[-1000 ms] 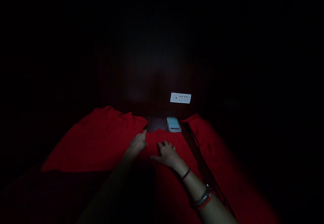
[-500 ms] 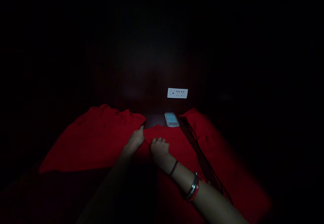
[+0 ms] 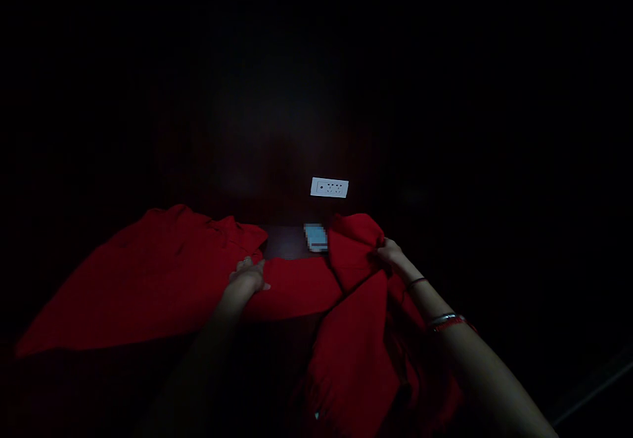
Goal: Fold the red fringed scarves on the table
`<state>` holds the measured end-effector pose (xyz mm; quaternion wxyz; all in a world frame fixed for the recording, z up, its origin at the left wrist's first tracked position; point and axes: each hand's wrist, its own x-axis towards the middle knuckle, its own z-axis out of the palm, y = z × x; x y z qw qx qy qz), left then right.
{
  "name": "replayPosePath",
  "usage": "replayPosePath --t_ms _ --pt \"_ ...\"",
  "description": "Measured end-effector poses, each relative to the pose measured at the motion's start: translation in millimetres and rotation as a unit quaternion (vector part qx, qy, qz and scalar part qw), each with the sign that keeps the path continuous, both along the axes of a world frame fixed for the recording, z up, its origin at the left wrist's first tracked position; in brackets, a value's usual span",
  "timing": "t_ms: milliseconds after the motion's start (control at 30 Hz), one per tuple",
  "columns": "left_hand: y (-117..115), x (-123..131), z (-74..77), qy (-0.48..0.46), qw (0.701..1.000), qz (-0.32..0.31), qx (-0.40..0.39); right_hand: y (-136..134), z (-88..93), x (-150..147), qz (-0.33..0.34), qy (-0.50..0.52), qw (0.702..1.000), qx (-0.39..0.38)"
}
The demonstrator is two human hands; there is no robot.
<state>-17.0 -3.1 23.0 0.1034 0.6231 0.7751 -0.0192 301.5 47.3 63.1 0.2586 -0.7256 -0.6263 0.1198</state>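
A red cloth (image 3: 148, 280) lies spread over a dark surface in very dim light. My left hand (image 3: 247, 274) rests on its middle part with the fingers stretched flat, pressing it down. My right hand (image 3: 390, 252) is closed on the cloth's right-hand section (image 3: 353, 250), which is folded up and inward over the middle. Bangles and a thin band show on my right wrist.
A white wall socket plate (image 3: 329, 187) sits on the dark wall behind. A small pale blue blurred object (image 3: 315, 237) lies on the bare dark surface (image 3: 287, 243) between the cloth's sections. Everything else is too dark to make out.
My right hand left the cloth's middle, moved right, took hold of the right section and drew it inward. My left hand stayed in place. The view shifted slightly.
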Motion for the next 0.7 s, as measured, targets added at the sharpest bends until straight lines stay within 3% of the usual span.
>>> replayPosePath --t_ms 133,267,333,433,533,633,700 --pt "-5.9 -6.6 6.0 0.037 0.997 0.052 0.040 -5.5 -8.2 40.2 -0.069 -0.009 0.997 -0.015" --pt "-11.0 1.0 7.7 0.077 0.985 0.082 0.128 -23.4 -12.3 27.2 -0.071 -0.103 0.990 0.066" --pt "-13.6 17.1 3.8 0.098 0.976 0.046 0.191 -37.6 -18.6 8.1 0.023 -0.172 0.979 0.102" --pt "-14.6 47.8 -10.5 0.080 0.959 -0.117 0.246 -62.5 -34.6 -20.2 0.237 -0.237 0.939 0.074" --pt "-12.0 65.9 -26.0 0.003 0.959 -0.239 0.151 -81.5 -49.3 -33.5 0.308 -0.284 0.908 0.016" --pt "-9.0 63.6 -29.8 -0.044 0.971 -0.236 0.012 -88.8 -52.7 -29.3 0.288 -0.303 0.908 -0.015" --pt "-7.8 57.5 -26.3 -0.052 0.974 -0.221 -0.023 -89.8 -48.9 -22.3 0.282 -0.305 0.909 -0.035"
